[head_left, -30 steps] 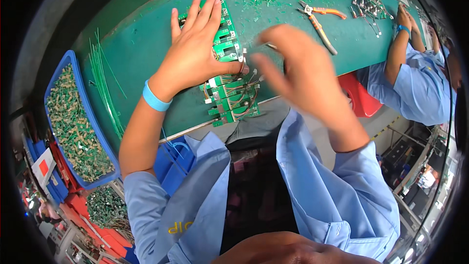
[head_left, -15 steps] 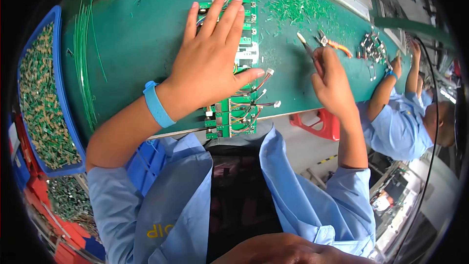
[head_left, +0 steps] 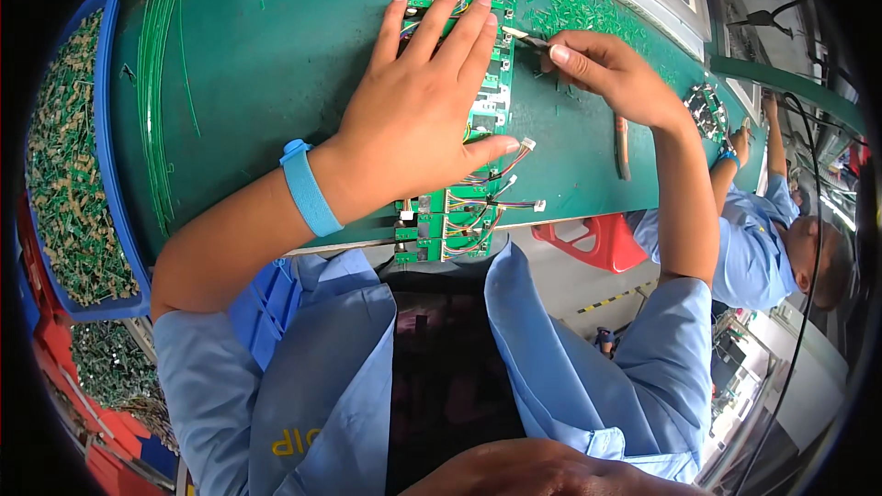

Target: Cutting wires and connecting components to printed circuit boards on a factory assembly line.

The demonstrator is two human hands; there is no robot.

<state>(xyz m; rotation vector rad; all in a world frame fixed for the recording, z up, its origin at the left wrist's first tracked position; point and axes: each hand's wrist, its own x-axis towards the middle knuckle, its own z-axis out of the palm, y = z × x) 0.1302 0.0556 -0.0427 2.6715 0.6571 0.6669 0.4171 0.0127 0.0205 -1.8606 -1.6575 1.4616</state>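
Note:
A long panel of green circuit boards (head_left: 491, 83) lies on the bench in front of me. Bundles of coloured wires with white connectors (head_left: 528, 144) stick out from its right side. My left hand (head_left: 423, 101) rests flat on the panel with its fingers spread, hiding much of it. Between the fingers and thumb of my right hand (head_left: 606, 73) is a slim dark tool with a pale tip (head_left: 516, 33); whether it is a knife or a brush I cannot tell. That tip is at the panel's upper right edge. Orange-handled cutters (head_left: 623, 147) lie partly hidden behind my right hand.
At left stands a blue bin (head_left: 115, 156) full of small green and tan pieces, beside long thin green strips (head_left: 156, 101). Green scraps (head_left: 574, 5) litter the bench's far side. A person in blue (head_left: 758, 248) works at right near a red stool (head_left: 602, 243).
My right hand has moved left and away from me, bringing the pale tip to the panel's edge. The left hand stays spread on the panel. The whole view has shifted slightly.

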